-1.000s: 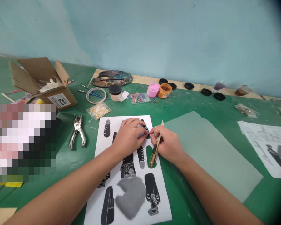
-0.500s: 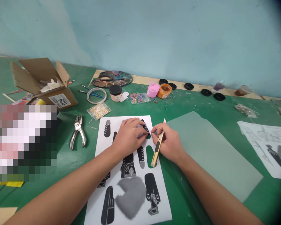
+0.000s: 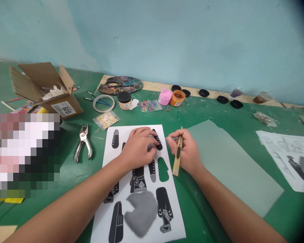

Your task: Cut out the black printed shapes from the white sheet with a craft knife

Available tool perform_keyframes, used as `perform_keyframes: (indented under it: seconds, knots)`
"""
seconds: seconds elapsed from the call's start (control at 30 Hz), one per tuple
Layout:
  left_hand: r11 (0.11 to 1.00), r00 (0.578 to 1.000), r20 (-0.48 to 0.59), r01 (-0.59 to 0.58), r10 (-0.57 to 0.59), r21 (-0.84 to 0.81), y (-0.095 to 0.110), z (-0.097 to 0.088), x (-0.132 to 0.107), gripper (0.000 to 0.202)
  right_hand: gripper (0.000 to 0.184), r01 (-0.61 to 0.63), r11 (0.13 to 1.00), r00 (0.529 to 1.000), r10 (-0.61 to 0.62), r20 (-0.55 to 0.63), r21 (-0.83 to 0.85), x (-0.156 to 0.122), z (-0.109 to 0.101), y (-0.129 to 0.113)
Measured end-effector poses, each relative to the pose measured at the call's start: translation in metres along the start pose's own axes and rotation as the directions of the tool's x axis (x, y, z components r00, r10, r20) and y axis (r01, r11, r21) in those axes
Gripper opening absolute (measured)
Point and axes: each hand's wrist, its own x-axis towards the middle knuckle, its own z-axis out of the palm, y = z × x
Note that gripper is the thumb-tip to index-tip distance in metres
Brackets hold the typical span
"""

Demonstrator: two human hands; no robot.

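Observation:
A white printed sheet (image 3: 177, 230) with black figure parts and a grey patch (image 3: 142, 212) lies on the green table. My left hand (image 3: 138, 150) rests on its upper part, palm down with fingers stretched out. Beside those fingertips is a black laced shape (image 3: 158, 140), partly hidden by them. My right hand (image 3: 191, 152) grips a yellow utility knife (image 3: 177, 158), tilted with its body pointing down toward me, just right of the sheet's edge. Green table shows through a cut-out hole (image 3: 163, 170) between the hands.
A translucent green sheet (image 3: 233, 165) lies at right. Left are a silver hole punch (image 3: 83, 143) and a cardboard box (image 3: 63, 106). Behind the sheet stand a black-lidded jar (image 3: 124, 101), a pink tub (image 3: 165, 98), an orange tub (image 3: 177, 98) and a paint palette (image 3: 131, 84).
My right hand has moved right, away from my left fingertips and off the sheet, carrying the knife. My left hand has stayed nearly in place.

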Motion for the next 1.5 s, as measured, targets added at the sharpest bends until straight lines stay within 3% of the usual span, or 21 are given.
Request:
perform_keyframes:
  seconds: [0.1, 0.2, 0.27, 0.4, 0.57, 0.73, 0.97, 1.33, 1.5]
  knots:
    - [0.999, 1.000, 0.016, 0.027, -0.027, 0.027, 0.000, -0.001, 0.001, 0.023, 0.036, -0.077, 0.989, 0.996, 0.082, -0.029, 0.126, 0.003, -0.002, -0.002]
    - [0.994, 0.998, 0.053, 0.027, -0.033, 0.108, 0.000, 0.002, 0.001, 0.043, 0.052, -0.163, 0.959, 0.985, 0.171, -0.014, 0.233, 0.005, -0.003, 0.000]
    - [0.986, 0.995, 0.097, 0.018, -0.034, 0.163, 0.000, 0.004, 0.000, 0.059, 0.050, -0.209, 0.941, 0.976, 0.217, -0.003, 0.266, 0.007, -0.004, 0.003]
    - [0.975, 0.983, 0.167, 0.032, -0.071, 0.221, 0.003, 0.002, -0.004, 0.062, 0.029, -0.219, 0.926, 0.973, 0.229, 0.003, 0.309, 0.011, -0.007, 0.007]
    - [0.971, 0.968, 0.234, 0.039, -0.096, 0.237, 0.006, -0.008, -0.008, 0.070, 0.018, -0.217, 0.963, 0.975, 0.205, 0.089, 0.157, 0.011, -0.011, 0.000]
    - [0.978, 0.964, 0.264, -0.038, -0.018, 0.206, 0.002, -0.007, -0.005, 0.068, 0.022, -0.208, 0.972, 0.972, 0.192, 0.138, 0.108, 0.011, -0.014, -0.007]
    - [0.966, 0.932, 0.351, -0.165, 0.088, 0.197, -0.010, -0.006, 0.001, 0.073, 0.016, -0.120, 0.977, 0.947, 0.165, 0.276, -0.173, 0.019, -0.031, -0.004]
    - [0.945, 0.835, 0.497, -0.316, 0.237, 0.080, -0.024, -0.023, 0.004, 0.068, 0.021, -0.101, 0.990, 0.927, 0.130, 0.351, -0.100, 0.019, -0.035, 0.003]
    - [0.937, 0.934, 0.330, -0.230, 0.137, 0.262, -0.006, -0.021, -0.001, 0.052, 0.020, -0.139, 0.990, 0.934, 0.134, 0.332, -0.009, 0.023, -0.034, 0.005]
